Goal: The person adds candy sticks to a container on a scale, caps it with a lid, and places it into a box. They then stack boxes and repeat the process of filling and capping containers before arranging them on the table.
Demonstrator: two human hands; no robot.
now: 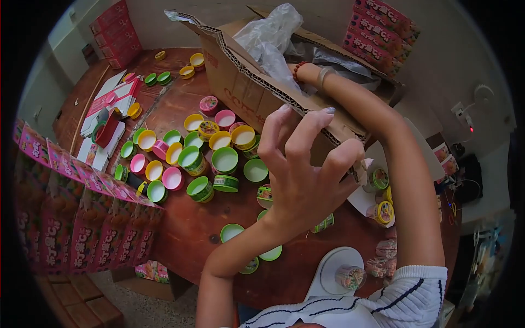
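Note:
My left hand (306, 158) is at the near rim of a big open cardboard box (235, 90), its bent fingers spread and hooked at the cardboard edge. My right forearm (377, 117) reaches over that rim, and the right hand is out of sight inside among crumpled clear plastic bags (268, 38). A beaded bracelet (297, 72) and a pale bangle (324, 77) circle the right wrist. Left of the box stand several small round green, yellow and pink tubs (224, 158) with whitish insides. More green tubs (232, 232) lie below my left forearm.
Stacked pink printed cartons (380, 33) rise behind the box, with another stack (115, 33) at the back left. Pink packs (82, 218) hang at the left. A white scale (333, 268) bears a clear tub (350, 277) near my body. A tape dispenser (106, 128) lies back left.

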